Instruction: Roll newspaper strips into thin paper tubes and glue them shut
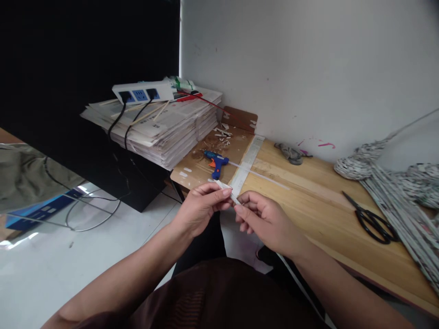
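Between my two hands, just in front of the table's edge, is a short narrow strip of folded or rolled printed paper (235, 199). My left hand (210, 200) pinches its upper-left end between thumb and fingers. At the lower-right end, my right hand (258, 214) closes thumb and fingertips on the same strip. Beyond my hands, a blue glue gun (217, 163) lies on its side on a brown board (202, 141), a long clear glue stick (260, 174) running out to its right. The strip's far side is hidden by my fingers.
At left, a stack of newspapers (185, 137) bears a white power strip (144, 92) with plugged cords. Black scissors (372, 221), rolled paper sticks (398, 205) and a woven paper piece (356, 162) lie at right. A grey cloth (290, 153) rests near the wall. Paper scraps (223, 133) litter the board.
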### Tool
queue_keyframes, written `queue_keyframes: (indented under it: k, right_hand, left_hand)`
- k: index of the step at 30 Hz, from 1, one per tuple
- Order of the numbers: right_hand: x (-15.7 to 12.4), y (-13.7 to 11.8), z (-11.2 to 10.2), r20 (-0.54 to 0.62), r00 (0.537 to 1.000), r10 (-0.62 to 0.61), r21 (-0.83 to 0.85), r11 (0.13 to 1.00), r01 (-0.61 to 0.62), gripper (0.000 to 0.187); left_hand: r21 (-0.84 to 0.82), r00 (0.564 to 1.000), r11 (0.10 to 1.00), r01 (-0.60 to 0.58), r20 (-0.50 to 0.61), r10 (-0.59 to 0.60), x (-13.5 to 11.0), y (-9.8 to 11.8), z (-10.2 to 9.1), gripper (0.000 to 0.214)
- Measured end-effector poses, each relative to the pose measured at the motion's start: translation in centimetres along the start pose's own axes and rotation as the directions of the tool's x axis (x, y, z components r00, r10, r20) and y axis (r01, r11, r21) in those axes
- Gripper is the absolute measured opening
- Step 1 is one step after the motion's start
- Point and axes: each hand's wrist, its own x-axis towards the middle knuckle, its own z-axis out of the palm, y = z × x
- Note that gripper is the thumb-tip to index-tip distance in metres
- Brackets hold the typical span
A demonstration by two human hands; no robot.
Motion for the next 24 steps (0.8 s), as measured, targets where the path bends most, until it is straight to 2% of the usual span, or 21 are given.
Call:
queue_keyframes:
  k: [3, 5, 9, 14, 20, 24]
  right_hand:
    - [0.1, 0.1, 0.2, -0.064, 0.995, -0.075, -0.102, 0.993, 0.068, 0.026]
    - [0.3, 0.0, 0.1, -0.045, 0.998, -0.041, -0.063, 0.997, 0.038, 0.029]
    - [0.7, -0.2, -0.3, 0.091, 0.990, 0.104, 0.196, 0.973, -0.120, 0.032]
    - [1.0, -0.2, -0.8, 0.282, 0.939, 0.196, 0.452, 0.836, -0.310, 0.033]
    - [1.0, 0.5, -1.1, 0.414, 0.889, 0.196, 0.544, 0.730, -0.414, 0.027]
    - [0.9, 0.7, -0.8, 0.391, 0.900, 0.194, 0.519, 0.761, -0.390, 0.029]
  left_hand:
    - [0.018, 1.000, 1.000, 0.000, -0.002, 0.000, 0.0, -0.2, -0.1, 0.015]
    - [0.017, 1.000, 1.000, -0.003, -0.001, 0.003, 0.0, -0.2, -0.1, 0.016]
    - [0.006, 1.000, 1.000, -0.011, 0.025, 0.011, 0.0, 0.0, -0.1, 0.015]
    - [0.015, 0.998, 1.000, -0.016, 0.063, 0.015, 0.1, 0.1, -0.2, 0.016]
    - [0.063, 0.996, 0.998, -0.030, 0.082, 0.024, 0.2, 0.0, -0.3, 0.021]
    - [0.081, 0.995, 0.995, -0.057, 0.089, 0.050, 0.3, -0.1, -0.3, 0.020]
